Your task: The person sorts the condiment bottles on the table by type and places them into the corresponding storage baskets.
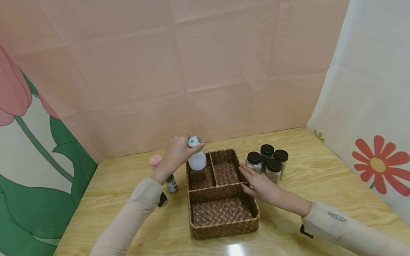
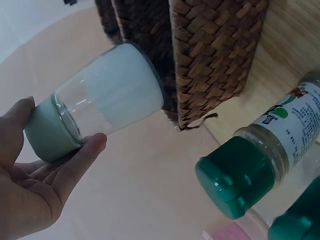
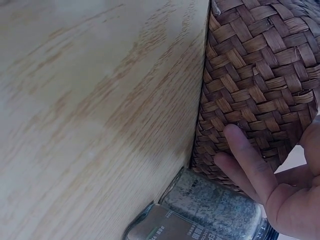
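Nearest the cam, your sleeves run in to the hands, which are well apart. Your L hand grips a clear bottle w/ whitish contents by its pale green cap, holding it over the far-left compartment of the woven basket; can't tell if its base touches anything, so I'd call it not yet set down. Your R hand has fingers extended against the basket's R side, prob. steadying it. Progress looks early: that bottle's the only item seen at the compartments. Outside, on the table, are four black-lidded jars just right of your R fingers, plus two green-capped jars & a pink-lidded container near your L wrist, i.e. most of the work seems left.
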`<control>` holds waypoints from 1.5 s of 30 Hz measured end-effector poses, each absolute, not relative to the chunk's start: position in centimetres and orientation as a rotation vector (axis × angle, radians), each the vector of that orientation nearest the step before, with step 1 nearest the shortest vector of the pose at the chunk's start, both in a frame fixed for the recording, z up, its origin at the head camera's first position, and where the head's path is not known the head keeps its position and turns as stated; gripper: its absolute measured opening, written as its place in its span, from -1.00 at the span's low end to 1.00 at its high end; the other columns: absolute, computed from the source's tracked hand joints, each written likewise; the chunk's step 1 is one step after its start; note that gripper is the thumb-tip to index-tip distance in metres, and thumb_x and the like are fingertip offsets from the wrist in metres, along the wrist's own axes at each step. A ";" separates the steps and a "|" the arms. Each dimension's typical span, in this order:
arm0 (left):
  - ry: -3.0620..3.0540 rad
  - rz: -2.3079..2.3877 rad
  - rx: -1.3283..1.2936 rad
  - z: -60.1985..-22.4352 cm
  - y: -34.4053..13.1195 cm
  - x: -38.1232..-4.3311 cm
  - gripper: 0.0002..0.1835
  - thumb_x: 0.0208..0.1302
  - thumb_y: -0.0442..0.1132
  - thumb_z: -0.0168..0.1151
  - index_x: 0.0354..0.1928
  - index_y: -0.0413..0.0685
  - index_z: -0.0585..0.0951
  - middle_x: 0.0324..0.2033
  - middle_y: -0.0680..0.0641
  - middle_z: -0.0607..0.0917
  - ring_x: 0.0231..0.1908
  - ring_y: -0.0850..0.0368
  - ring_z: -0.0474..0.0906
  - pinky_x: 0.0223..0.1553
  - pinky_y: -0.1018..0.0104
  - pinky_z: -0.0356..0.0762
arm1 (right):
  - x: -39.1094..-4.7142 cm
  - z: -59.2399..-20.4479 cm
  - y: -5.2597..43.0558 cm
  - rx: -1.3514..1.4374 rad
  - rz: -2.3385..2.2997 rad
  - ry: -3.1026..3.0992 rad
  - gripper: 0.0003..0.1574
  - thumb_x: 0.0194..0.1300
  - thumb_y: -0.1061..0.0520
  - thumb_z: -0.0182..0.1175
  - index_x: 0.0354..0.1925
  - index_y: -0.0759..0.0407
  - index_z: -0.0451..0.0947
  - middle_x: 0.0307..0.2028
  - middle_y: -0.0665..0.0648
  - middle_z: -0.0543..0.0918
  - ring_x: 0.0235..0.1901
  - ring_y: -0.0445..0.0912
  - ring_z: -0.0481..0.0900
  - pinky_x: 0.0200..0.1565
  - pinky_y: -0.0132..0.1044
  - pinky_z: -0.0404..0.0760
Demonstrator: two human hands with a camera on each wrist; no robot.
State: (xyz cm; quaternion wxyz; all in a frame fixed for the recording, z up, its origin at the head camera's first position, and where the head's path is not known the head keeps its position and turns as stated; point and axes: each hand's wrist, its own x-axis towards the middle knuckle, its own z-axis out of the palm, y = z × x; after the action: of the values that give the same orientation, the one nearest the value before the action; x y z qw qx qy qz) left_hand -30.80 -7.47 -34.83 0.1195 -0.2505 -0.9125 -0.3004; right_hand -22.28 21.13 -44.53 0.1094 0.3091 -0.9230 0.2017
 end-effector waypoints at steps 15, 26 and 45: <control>-2.788 -0.920 -0.736 -36.6 -6.7 -31.4 -0.55 0.35 0.02 0.29 -0.49 -0.11 0.36 -0.66 0.04 0.28 -0.71 0.25 0.11 -0.65 0.40 0.12 | -22.3 -44.7 21.1 0.873 0.572 -2.771 -0.26 0.36 0.25 0.23 0.34 0.61 0.19 0.35 0.55 0.22 -0.70 -0.41 0.31 -0.07 0.38 0.47; -2.907 -0.980 -0.686 -37.4 -6.1 -31.2 -0.66 0.40 -0.07 0.25 -0.31 -0.20 0.43 -0.67 0.03 0.28 -0.71 0.22 0.11 -0.64 0.36 0.14 | -22.3 -44.7 21.2 0.889 0.565 -2.727 -0.27 0.34 0.27 0.24 0.32 0.62 0.22 0.33 0.56 0.25 -0.73 -0.40 0.27 -0.29 0.01 0.63; -2.978 -1.030 -0.813 -38.8 -5.8 -31.3 -0.74 0.48 -0.19 0.14 -0.34 -0.18 0.37 -0.68 0.02 0.21 -0.68 0.20 0.03 -0.55 0.31 0.16 | -22.4 -44.9 21.2 0.916 0.588 -2.698 -0.27 0.32 0.29 0.24 0.31 0.63 0.22 0.31 0.58 0.26 -0.73 -0.36 0.26 -0.62 -0.45 0.39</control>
State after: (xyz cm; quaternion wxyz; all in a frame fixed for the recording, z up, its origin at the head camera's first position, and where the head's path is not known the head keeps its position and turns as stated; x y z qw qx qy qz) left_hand -31.27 -5.80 -38.82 -0.0563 -0.2496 -0.9136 -0.3160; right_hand -22.40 21.19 -44.85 0.1160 0.3128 -0.9211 0.2009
